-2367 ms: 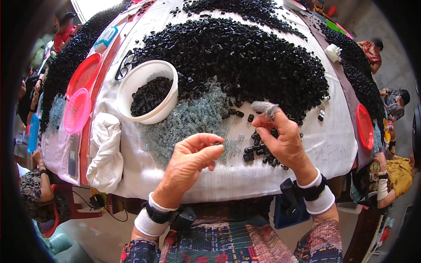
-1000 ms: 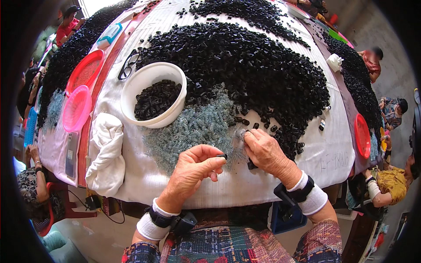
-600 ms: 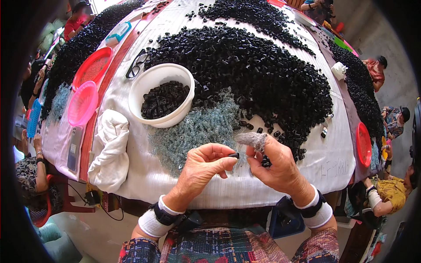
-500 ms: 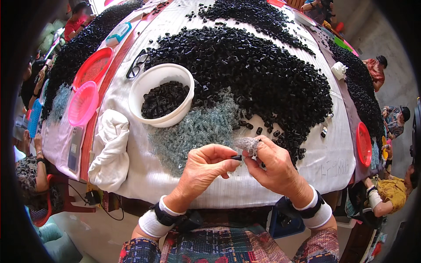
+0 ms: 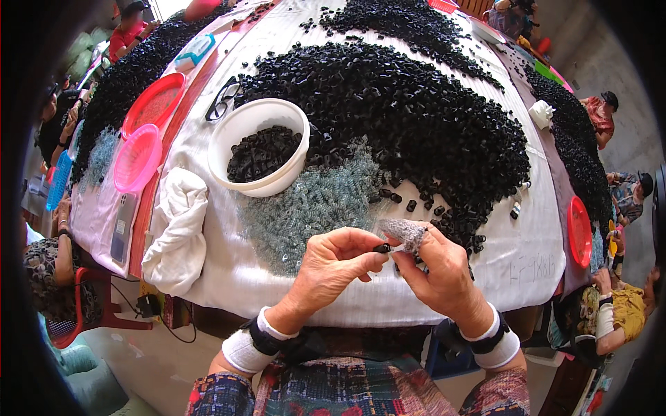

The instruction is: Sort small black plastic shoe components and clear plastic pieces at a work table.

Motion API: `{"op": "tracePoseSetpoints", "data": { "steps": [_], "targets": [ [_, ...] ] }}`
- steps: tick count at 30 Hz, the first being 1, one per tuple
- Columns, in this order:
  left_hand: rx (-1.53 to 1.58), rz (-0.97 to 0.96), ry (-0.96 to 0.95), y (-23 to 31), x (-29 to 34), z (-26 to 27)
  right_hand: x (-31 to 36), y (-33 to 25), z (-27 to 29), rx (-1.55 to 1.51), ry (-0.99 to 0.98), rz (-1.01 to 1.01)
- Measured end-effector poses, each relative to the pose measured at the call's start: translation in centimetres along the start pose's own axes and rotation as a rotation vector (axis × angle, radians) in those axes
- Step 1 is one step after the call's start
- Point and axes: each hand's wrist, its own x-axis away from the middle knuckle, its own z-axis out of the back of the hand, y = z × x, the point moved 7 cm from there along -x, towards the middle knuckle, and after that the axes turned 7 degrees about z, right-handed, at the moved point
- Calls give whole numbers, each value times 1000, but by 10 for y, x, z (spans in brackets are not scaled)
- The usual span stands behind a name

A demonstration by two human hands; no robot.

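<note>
My left hand (image 5: 334,261) pinches a small black cylinder piece (image 5: 381,247) between thumb and forefinger. My right hand (image 5: 440,274), its forefinger wrapped in grey cloth (image 5: 404,231), meets the left hand at that piece and pinches something small against it; what exactly is hidden by the fingers. Both hands hover over the near edge of the white-covered table (image 5: 277,291). Just beyond them lie a patch of clear bluish small parts (image 5: 312,204) and a big heap of black pieces (image 5: 409,118). A white bowl (image 5: 229,135) half full of black pieces stands at the left.
A crumpled white cloth (image 5: 177,229) lies left of the bowl, with a phone (image 5: 123,218), pink basket (image 5: 137,157) and red basket (image 5: 155,102) beyond. Glasses (image 5: 222,100) lie by the bowl. A red dish (image 5: 579,231) sits right. Other people sit around the table's sides.
My right hand came back from the loose black pieces toward me and joined the left hand. Both hands now pinch together at one small black piece.
</note>
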Motion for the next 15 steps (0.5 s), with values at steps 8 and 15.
{"op": "tracePoseSetpoints", "data": {
  "steps": [8,15],
  "targets": [
    [124,65,-61,-5,0,-6,10,5,9,-59,129,-46],
    [188,19,-2,1,6,11,26,62,48,25,221,-450]
  ]
}}
